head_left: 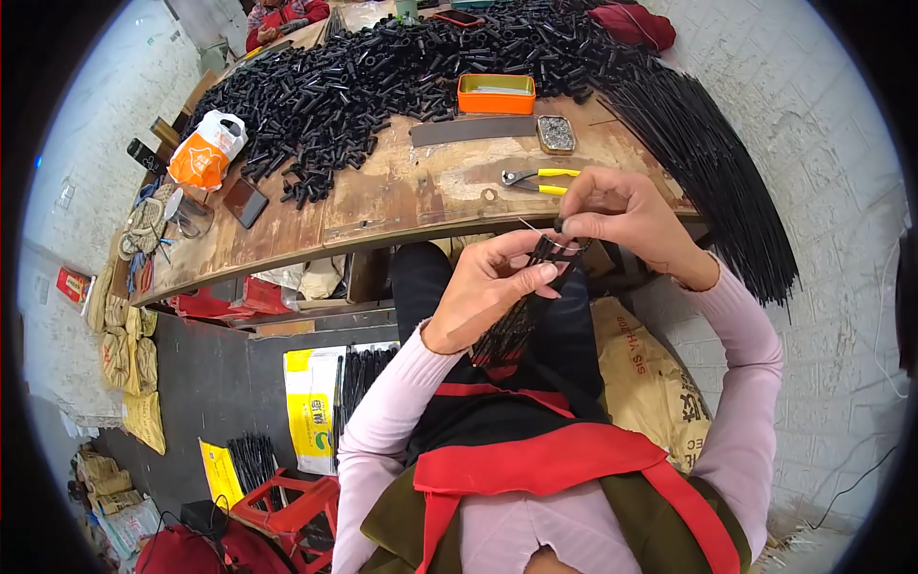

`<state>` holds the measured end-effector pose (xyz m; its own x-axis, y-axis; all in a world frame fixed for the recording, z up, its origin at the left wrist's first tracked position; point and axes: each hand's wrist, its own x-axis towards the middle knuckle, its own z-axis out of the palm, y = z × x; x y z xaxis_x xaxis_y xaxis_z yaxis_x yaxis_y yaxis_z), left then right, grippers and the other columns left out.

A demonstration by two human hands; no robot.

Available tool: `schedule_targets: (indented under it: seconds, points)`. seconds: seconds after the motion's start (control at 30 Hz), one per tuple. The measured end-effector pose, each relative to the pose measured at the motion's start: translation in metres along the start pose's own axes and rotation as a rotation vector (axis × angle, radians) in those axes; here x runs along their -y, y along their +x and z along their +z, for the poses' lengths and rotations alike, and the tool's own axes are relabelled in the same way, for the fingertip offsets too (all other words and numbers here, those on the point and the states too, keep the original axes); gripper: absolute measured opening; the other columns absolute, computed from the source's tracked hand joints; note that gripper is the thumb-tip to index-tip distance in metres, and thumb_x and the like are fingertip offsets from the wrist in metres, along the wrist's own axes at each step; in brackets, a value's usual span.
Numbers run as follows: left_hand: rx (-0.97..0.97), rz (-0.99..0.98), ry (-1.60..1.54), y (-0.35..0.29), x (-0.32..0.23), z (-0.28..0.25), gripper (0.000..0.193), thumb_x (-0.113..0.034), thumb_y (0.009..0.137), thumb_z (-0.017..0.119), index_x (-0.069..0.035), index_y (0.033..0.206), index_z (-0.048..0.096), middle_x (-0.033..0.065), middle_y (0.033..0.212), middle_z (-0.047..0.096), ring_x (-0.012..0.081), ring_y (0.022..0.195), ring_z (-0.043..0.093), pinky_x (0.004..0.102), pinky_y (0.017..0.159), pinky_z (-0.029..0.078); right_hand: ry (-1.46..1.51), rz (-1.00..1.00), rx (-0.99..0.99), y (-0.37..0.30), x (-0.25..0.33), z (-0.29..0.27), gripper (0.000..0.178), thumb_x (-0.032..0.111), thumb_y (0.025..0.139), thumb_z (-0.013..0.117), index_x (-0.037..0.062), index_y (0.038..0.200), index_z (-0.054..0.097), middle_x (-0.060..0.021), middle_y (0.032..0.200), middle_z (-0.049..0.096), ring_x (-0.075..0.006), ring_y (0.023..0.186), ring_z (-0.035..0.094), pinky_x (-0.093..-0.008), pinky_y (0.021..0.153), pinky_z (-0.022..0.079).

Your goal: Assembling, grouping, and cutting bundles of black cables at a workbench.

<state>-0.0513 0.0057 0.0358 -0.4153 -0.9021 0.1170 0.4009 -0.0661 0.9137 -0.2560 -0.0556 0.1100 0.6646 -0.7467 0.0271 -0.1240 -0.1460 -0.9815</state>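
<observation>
Fingers (537,275) on blk bundle (505,335), worn wd tbl (382,191), wht walls (784,163), dk flr (215,383)

Rough wooden table (382,191), glossy plastic-looking tubes (330,91)

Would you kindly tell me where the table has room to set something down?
The brown wooden tabletop is bare left of the yellow-handled metal pliers, in front of the flat grey strip. Short black tubes crowd its back; long thin black rods, its right.

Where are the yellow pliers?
In the head view, the pliers lie on the table, a little right of centre, just below the small tin, left of the right hand.
</observation>
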Motion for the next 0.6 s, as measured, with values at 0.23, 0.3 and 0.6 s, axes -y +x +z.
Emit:
schedule_targets:
  seconds: [0.23,0.3,0.6]
  points:
    - [-0.047,-0.003,0.003,0.000,-0.005,0.003,0.033,-0.007,0.091,0.064,0.003,0.122,0.060,0.0091,0.112,0.067,0.0157,0.099,0.064,0.0321,0.080,0.057,0.030,-0.016,-0.076,-0.004,-0.002,0.002,0.010,0.007,0.090,0.066,-0.0002,0.098,0.065,-0.0022,0.092,0.066,-0.0077,0.088,0.061,-0.0231,0.080,0.048]
    - [-0.062,0.018,-0.009,0.000,-0.004,0.003,0.031,-0.007,0.091,0.065,0.003,0.120,0.061,0.0095,0.108,0.068,0.0155,0.097,0.065,0.0320,0.079,0.057,-0.014,-0.016,-0.116,-0.005,-0.001,0.005,0.011,0.007,0.090,0.066,-0.0003,0.097,0.066,-0.0020,0.093,0.066,-0.0075,0.089,0.061,-0.0233,0.082,0.048]
    - [-0.164,0.082,0.012,0.001,0.002,0.008,0.020,-0.003,0.092,0.062,0.002,0.112,0.063,0.0050,0.103,0.068,0.0089,0.089,0.063,0.0263,0.075,0.055,-0.023,-0.042,-0.161,-0.005,-0.003,0.011,0.010,0.002,0.087,0.068,-0.0004,0.096,0.065,-0.0017,0.095,0.065,-0.0071,0.091,0.059,-0.0233,0.084,0.047]
